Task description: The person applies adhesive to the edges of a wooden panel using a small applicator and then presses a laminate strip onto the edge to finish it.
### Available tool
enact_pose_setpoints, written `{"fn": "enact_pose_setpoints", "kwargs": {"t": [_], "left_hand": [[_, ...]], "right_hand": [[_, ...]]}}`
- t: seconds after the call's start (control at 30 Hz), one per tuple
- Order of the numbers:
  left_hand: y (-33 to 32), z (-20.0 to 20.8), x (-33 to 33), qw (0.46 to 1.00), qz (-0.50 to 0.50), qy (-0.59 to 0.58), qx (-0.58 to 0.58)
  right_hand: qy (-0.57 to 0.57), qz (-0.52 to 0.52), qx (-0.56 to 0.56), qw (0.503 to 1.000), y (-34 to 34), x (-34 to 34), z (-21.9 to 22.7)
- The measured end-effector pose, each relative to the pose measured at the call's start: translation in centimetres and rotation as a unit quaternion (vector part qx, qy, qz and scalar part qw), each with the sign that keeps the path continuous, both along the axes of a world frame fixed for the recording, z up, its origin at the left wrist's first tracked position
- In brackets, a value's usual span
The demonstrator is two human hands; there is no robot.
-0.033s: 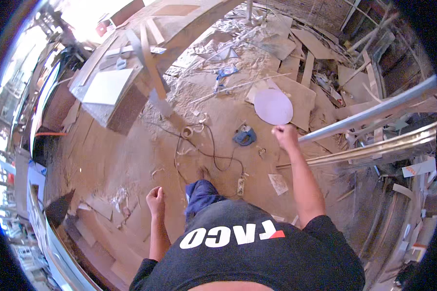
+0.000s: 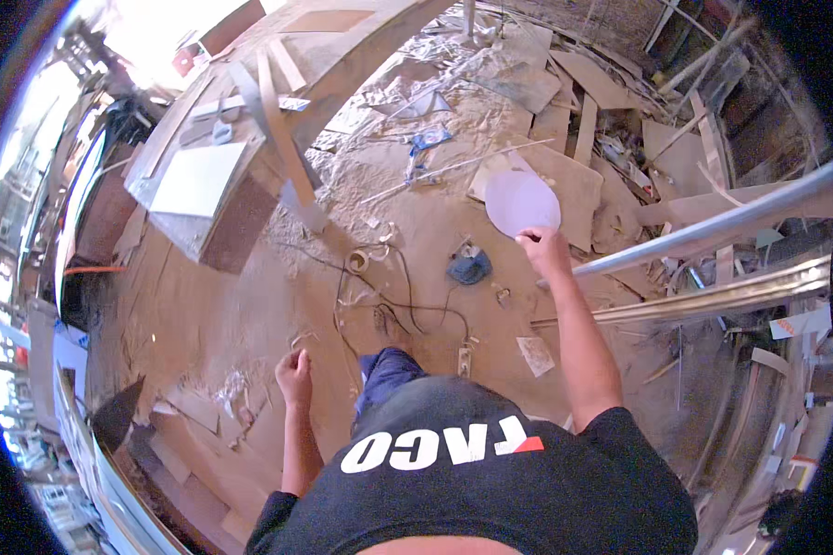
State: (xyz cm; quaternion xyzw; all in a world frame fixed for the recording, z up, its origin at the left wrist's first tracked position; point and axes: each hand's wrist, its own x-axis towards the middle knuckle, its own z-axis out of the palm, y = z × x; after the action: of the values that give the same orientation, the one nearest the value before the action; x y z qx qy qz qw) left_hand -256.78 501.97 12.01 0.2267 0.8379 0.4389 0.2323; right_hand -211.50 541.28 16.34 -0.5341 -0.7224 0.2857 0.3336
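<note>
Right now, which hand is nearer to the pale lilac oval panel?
Right: the right hand grips the near edge of the oval panel; the left hand is apart from it, to its left and lower in the picture.

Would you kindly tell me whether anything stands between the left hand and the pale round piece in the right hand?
Nothing visible stands between the left hand and the pale round piece in the right hand; the dark cable and blue item below appear to lie on the floor.
</note>
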Motion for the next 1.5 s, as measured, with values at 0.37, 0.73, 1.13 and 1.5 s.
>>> {"fn": "enact_pose_setpoints", "kwargs": {"t": [0.37, 0.73, 1.13, 1.5], "left_hand": [[52.5, 10.7, -18.2, 0.945, -0.224, 0.199, 0.129], [96.5, 8.1, -27.7, 0.878, -0.34, 0.336, 0.021], [126.2, -3.8, -32.5, 0.845, -0.407, 0.328, -0.109], [128.1, -9.5, -33.2, 0.73, -0.38, 0.534, -0.193]], "right_hand": [[-0.486, -0.017, -0.298, 0.821, -14.6, 11.0, -32.3], [-0.471, 0.09, -0.408, 0.777, 8.8, -1.5, -36.0], [-0.346, -0.197, -0.268, 0.878, 84.5, -12.2, -54.5], [-0.276, -0.178, -0.239, 0.914, 109.6, -15.4, -78.3]]}}
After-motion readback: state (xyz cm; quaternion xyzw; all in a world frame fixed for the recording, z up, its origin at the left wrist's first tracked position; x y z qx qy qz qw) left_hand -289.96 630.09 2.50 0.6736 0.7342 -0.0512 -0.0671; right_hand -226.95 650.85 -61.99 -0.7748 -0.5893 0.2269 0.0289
